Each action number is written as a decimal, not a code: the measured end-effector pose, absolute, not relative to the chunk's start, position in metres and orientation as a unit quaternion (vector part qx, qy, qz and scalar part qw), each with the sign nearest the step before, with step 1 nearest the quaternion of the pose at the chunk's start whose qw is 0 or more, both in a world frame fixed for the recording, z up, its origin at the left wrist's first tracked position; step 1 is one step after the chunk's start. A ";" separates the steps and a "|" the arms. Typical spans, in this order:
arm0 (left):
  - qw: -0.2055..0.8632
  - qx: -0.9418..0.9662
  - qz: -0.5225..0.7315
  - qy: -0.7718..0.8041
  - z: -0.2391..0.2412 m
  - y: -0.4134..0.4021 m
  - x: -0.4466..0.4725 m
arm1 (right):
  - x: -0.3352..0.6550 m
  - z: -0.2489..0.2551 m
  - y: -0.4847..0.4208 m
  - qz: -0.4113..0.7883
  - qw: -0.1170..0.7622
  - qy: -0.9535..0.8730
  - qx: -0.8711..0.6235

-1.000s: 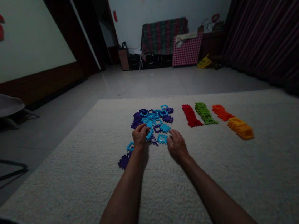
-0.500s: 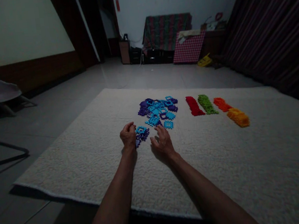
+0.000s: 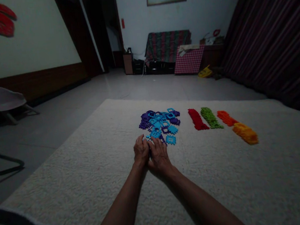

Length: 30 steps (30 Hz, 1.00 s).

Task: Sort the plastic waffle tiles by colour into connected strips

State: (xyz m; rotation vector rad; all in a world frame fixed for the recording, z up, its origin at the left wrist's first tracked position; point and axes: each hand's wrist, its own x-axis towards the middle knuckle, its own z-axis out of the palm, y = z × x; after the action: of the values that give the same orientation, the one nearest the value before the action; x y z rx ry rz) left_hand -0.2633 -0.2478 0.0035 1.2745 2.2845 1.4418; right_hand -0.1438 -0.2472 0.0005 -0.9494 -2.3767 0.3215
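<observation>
My left hand (image 3: 141,150) and my right hand (image 3: 158,153) are side by side on the mat, fingers curled in toward each other. Between them they press a small bunch of interlocking plastic pieces, of which only a dark sliver shows. Just past my fingertips lies a loose heap of similar notched pieces, some purple (image 3: 146,120), others light blue (image 3: 158,118). One square light-blue piece (image 3: 171,139) rests at the heap's near edge, right of my right hand.
Rows of red (image 3: 197,119), green (image 3: 210,118), orange (image 3: 226,117) and yellow pieces (image 3: 245,133) lie to the right on the cream mat (image 3: 90,162). A pale chair (image 3: 0,98) stands on the tiled floor at left. Covered furniture (image 3: 169,45) lines the far wall.
My hands have come together, closing over the small purple and blue bunch that lay visible between them. The camera view has tilted up a little.
</observation>
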 end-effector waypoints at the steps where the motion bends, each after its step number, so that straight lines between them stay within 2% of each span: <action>1: 0.078 0.436 0.480 0.757 0.003 -0.239 -0.261 | -0.139 0.000 -0.240 0.109 0.275 -0.885 -0.361; 10: -0.007 0.464 0.503 0.729 -0.016 -0.164 -0.227 | -0.099 -0.003 -0.169 0.079 0.271 -0.840 -0.464; 17: -0.037 0.474 0.514 0.714 -0.019 -0.119 -0.219 | -0.078 -0.014 -0.110 0.092 0.363 -0.851 -0.368; 25: -0.056 0.540 0.491 0.681 0.008 -0.080 -0.238 | -0.077 -0.005 -0.069 0.157 0.436 -0.842 -0.275; 30: -0.021 0.553 0.426 0.716 0.013 -0.060 -0.256 | -0.081 0.003 -0.016 0.125 0.479 -0.780 -0.383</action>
State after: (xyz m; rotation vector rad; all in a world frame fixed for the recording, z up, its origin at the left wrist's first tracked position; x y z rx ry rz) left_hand -0.2562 -0.0602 0.0131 1.7600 2.2799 1.3577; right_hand -0.0811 -0.0157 0.0034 -0.9340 -1.9033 0.3046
